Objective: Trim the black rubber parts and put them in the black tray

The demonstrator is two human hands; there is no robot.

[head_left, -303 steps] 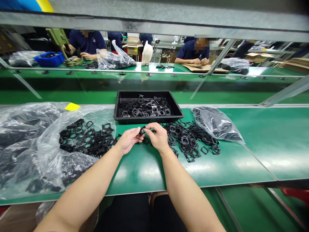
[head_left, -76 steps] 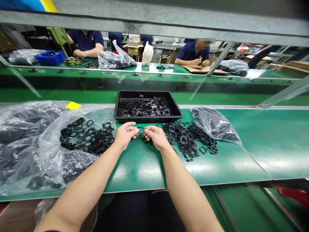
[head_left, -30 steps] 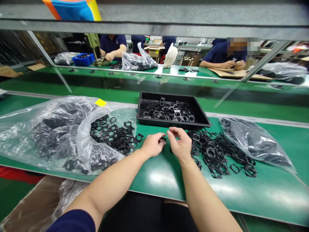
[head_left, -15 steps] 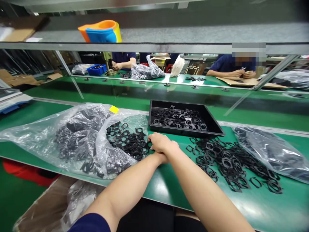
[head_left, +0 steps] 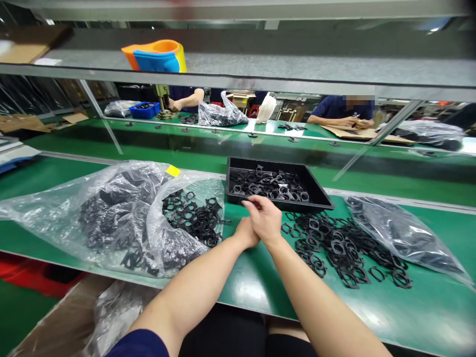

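Note:
My right hand [head_left: 267, 217] is closed in front of the black tray [head_left: 277, 202], its fingers curled in a pinch; I cannot make out what is in it. Close against its left side is my left hand [head_left: 246, 233], whose fingers are mostly hidden behind the right one. To the left lies an open clear plastic bag [head_left: 156, 233], with black ring-shaped plastic parts [head_left: 195, 215] spilling at its mouth. More of these parts fill the tray's floor. A loose pile of black rings [head_left: 338, 243] spreads over the green table to the right of my hands.
A second clear bag [head_left: 405, 235] of dark parts lies at the right. A shelf [head_left: 260, 82] crosses above the table, with an orange, blue and yellow holder [head_left: 156, 57] on it. Two people work across the bench. An open cardboard box [head_left: 63, 317] stands below left.
My right hand has drawn back from the bag's mouth, moving right, and now shows its curled fingers. The left hand has come into clearer view beside it. The whole view has shifted slightly.

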